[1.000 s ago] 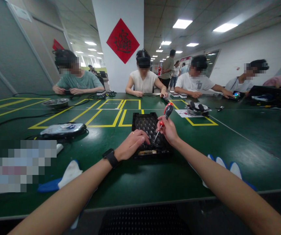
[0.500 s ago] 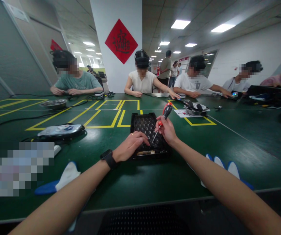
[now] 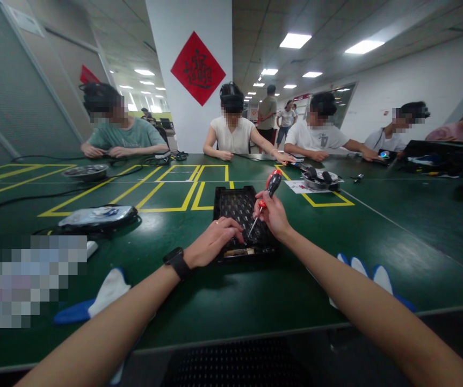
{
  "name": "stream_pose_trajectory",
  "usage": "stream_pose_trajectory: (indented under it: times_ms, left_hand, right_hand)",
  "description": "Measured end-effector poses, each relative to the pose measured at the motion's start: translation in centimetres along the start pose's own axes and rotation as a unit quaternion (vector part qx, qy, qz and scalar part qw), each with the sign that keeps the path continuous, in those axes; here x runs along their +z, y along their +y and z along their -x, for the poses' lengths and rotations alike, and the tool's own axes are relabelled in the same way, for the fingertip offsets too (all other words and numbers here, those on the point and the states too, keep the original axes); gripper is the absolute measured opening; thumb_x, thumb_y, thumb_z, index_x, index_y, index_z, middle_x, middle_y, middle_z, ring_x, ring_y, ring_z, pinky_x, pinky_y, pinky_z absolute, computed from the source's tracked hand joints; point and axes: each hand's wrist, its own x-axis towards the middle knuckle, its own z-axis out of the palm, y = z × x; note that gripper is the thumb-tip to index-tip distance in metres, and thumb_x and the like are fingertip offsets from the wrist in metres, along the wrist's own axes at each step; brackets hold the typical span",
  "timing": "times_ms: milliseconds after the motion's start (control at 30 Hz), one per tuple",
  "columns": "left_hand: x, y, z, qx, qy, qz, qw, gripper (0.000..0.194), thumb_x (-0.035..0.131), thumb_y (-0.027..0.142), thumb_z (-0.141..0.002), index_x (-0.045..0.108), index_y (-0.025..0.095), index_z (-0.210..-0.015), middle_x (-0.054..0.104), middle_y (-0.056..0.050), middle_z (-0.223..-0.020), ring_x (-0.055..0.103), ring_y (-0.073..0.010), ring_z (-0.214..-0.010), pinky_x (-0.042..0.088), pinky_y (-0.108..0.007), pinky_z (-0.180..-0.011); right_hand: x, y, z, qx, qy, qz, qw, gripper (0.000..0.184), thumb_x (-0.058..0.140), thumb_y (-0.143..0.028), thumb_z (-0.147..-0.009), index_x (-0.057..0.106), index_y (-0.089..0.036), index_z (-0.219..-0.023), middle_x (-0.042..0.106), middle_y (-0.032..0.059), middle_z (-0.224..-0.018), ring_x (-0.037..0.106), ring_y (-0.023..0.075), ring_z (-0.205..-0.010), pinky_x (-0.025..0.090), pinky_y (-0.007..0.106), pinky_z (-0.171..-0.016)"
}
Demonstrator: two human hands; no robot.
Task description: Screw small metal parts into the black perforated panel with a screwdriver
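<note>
A black rectangular tray (image 3: 237, 200) lies on the green table in front of me, its floor covered with rows of small pale marks that are too small to identify. My right hand (image 3: 272, 214) grips a red and black screwdriver (image 3: 272, 184) low on its handle. The tool is tilted, its metal tip pointing down at the near part of the tray. My left hand (image 3: 219, 239) lies over the tray's left near side, fingers stretched out and fingertips close to the screwdriver tip. A narrow tan and silver piece (image 3: 239, 252) sits along the tray's near edge.
White and blue gloves (image 3: 108, 290) lie by my forearms. To the left is a clear-topped pouch (image 3: 98, 216); behind it stands a round metal dish (image 3: 85, 172). Another metal dish (image 3: 320, 180) holds dark items at right. Cables and several seated people line the far side.
The view has shifted slightly. Both hands stay at the tray, and the screwdriver keeps nearly the same tilt and tip position.
</note>
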Motion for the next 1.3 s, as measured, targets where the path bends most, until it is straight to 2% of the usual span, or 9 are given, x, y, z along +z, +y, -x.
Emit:
stream_pose_trajectory:
  times_ms: [600,933,1300]
  left_hand:
    - [0.0,-0.1,0.1,0.006,-0.007,-0.002,1.0,0.049,0.015,0.034,-0.092,0.062,0.022,-0.1,0.054,-0.003,-0.107,0.045,-0.0175,-0.102,0.032,-0.035,-0.096]
    - [0.3,-0.9,0.0,0.014,-0.006,-0.007,1.0,0.05,0.015,0.036,-0.092,0.063,0.022,-0.099,0.056,-0.003,-0.106,0.046,-0.0177,-0.1,0.032,-0.035,-0.094]
    - [0.8,-1.6,-0.1,0.021,-0.003,-0.012,1.0,0.05,0.015,0.037,-0.092,0.062,0.022,-0.101,0.058,-0.003,-0.104,0.047,-0.0178,-0.098,0.032,-0.035,-0.093]
  right_hand:
    - [-0.1,0.1,-0.1,0.003,0.0,-0.001,1.0,0.029,0.044,-0.049,-0.081,0.048,-0.021,-0.086,0.05,-0.005,-0.05,0.045,0.0072,-0.041,0.029,0.018,-0.039]
    - [-0.2,0.2,-0.1,0.003,0.017,-0.015,1.0,0.03,0.043,-0.05,-0.082,0.048,-0.02,-0.086,0.051,-0.0052,-0.051,0.039,0.0057,-0.038,0.034,0.019,-0.041]
    - [-0.3,0.5,-0.3,0.01,0.032,-0.028,0.999,0.031,0.045,-0.051,-0.08,0.048,-0.021,-0.086,0.05,-0.0051,-0.051,0.041,0.0059,-0.039,0.036,0.018,-0.042]
